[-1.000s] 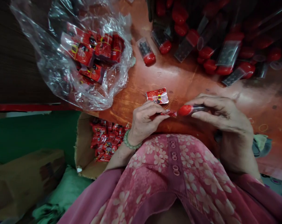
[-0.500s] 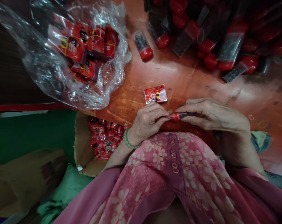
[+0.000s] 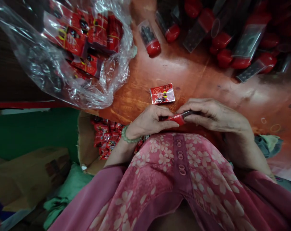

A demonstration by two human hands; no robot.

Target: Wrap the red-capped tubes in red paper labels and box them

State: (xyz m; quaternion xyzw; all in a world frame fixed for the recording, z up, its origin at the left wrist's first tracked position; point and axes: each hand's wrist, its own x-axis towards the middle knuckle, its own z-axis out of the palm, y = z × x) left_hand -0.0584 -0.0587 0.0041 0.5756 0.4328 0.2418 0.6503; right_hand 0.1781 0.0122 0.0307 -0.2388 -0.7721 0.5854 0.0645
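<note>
Just in front of my body, both hands grip one small tube (image 3: 179, 118) with a red end and a dark end. My left hand (image 3: 151, 121), with a green bead bracelet (image 3: 129, 136) at the wrist, pinches its red end between thumb and fingers. My right hand (image 3: 210, 114) closes on the dark end, and its fingers cover much of it. Whether the red part is a cap or a printed wrapper, I cannot tell. A flat stack of red printed wrappers (image 3: 162, 93) lies on the table just beyond my left hand.
A clear plastic bag (image 3: 95, 96) with bundles of red wrappers (image 3: 75, 40) sits at the left. Several red-capped clear tubes of dark pellets (image 3: 248, 41) are heaped far right; one tube (image 3: 149, 38) lies apart. A cardboard box (image 3: 87, 144) below the table edge holds red packs (image 3: 107, 141).
The tube has turned so more of its red side shows. My left fingers have shifted along it, with the thumb now stretched across the red end. The camera view has moved slightly.
</note>
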